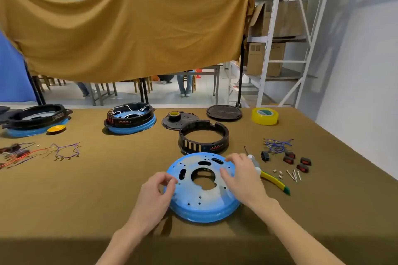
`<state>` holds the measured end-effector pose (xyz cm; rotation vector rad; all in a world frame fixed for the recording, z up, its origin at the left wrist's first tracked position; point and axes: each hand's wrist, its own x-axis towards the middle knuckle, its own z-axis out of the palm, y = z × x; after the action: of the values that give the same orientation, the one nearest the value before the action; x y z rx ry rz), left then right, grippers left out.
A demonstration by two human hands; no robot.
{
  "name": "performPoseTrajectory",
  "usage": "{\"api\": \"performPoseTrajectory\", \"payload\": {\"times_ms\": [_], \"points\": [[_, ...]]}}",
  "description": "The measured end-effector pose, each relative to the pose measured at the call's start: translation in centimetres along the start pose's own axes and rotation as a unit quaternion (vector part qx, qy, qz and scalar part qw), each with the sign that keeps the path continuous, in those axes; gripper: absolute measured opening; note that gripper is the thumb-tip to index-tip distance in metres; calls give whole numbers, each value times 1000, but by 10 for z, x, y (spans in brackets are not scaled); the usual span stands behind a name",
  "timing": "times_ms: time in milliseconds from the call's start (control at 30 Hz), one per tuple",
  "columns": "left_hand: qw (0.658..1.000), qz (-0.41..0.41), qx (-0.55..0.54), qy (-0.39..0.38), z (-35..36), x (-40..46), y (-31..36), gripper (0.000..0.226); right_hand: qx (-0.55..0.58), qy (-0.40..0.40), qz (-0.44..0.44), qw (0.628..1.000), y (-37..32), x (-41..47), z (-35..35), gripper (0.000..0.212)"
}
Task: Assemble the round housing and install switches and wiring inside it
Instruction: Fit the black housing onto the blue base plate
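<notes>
A blue round plate (202, 187) with a big centre hole and several slots lies flat on the brown table (86, 189), low in the middle of the frame. The left hand (155, 191) sits at its left edge, fingers curled with thumb and forefinger drawn together at the rim; whether they actually pinch the plate cannot be told. The right hand (241, 176) rests over the plate's right side, fingers loosely bent and spread, tips touching the top face, gripping nothing.

Just behind the plate stands a black ring (203, 139), open in the middle, nearly touching the plate's far edge. Right of the right hand lies a yellow-handled tool (273, 180), partly hidden under the wrist. Further right are four red rocker switches (298, 162), a tangle of blue wires (276, 145) and some small pins (294, 175).

At mid-frame behind the ring sit a dark disc (187, 122) carrying a small tape roll (174, 116), a black lid (224, 112) and a yellow tape roll (265, 116). Left of those is a wired black-and-blue housing (130, 119); another housing (36, 119) is at the far left, with red and purple wires (38, 153) in front of it.
</notes>
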<state>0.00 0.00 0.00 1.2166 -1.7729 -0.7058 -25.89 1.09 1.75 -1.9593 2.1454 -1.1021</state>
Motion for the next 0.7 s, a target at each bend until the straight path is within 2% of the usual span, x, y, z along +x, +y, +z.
{"api": "performPoseTrajectory", "payload": {"times_ms": [133,233,300,400,467,600,700], "points": [[998,-31,36,-48,20,55,-15,10,-26,-76,-33,996,1,53,35,48],[995,-50,54,-70,33,90,-31,17,-50,-79,-47,995,5,94,58,56],[989,-78,70,-108,36,107,-35,36,-79,-125,-49,988,5,121,66,58],[975,-113,117,-154,36,121,-39,85,-123,-210,-63,968,7,142,75,43],[964,-93,181,-173,37,119,-37,101,-117,-215,-83,966,12,141,76,41],[935,-61,281,-210,37,115,-26,100,-65,-231,-94,966,20,136,69,48],[934,-52,279,-216,31,116,-18,97,-34,-255,-87,962,24,138,64,50]]}}
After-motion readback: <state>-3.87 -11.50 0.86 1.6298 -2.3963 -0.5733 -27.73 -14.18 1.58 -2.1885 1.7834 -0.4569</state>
